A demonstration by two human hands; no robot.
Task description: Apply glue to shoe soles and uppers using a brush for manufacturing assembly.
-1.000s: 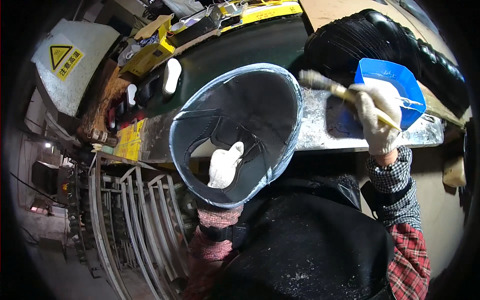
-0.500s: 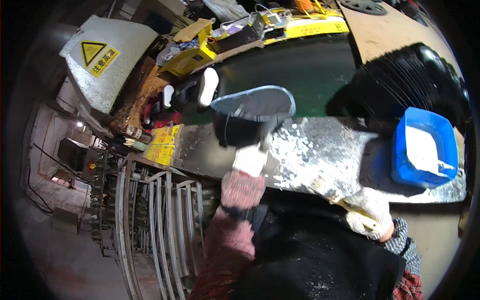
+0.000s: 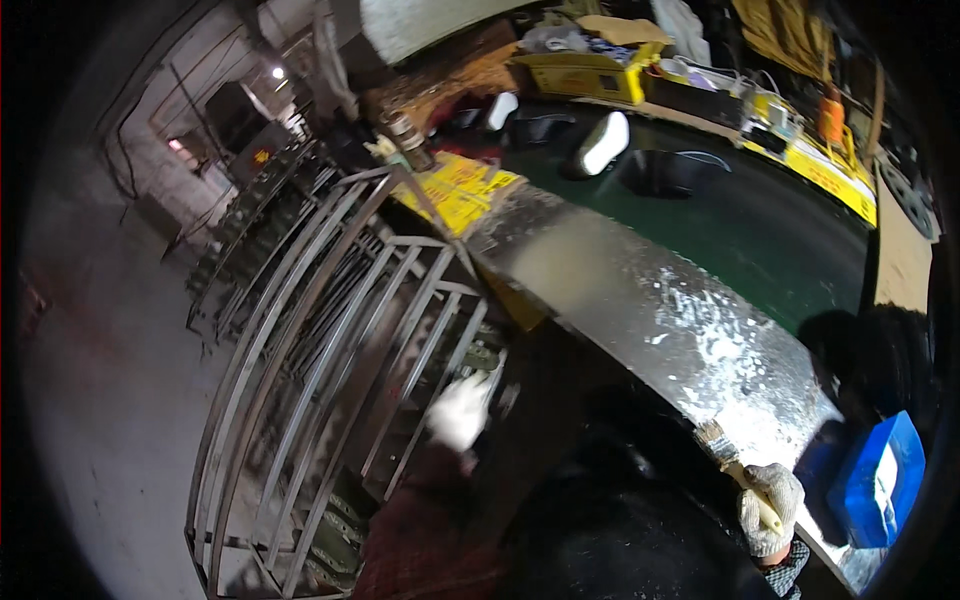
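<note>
Brush (image 3: 735, 466) at four o'clock, its handle gripped in my right hand (image 3: 772, 508), with a blue tub (image 3: 866, 488) at that hand's three. I'd best hold the bristles over the bench (image 3: 620, 290). My left hand (image 3: 460, 412) blurs at six, so I cannot tell its grip; it wants care near the metal rack (image 3: 346, 370) at its ten.

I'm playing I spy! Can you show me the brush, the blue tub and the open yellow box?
Brush (image 3: 736, 467): head view, on its handle, near the bristles.
Blue tub (image 3: 859, 488): head view, on its side wall.
Yellow box (image 3: 585, 83): head view, on its front.
</note>
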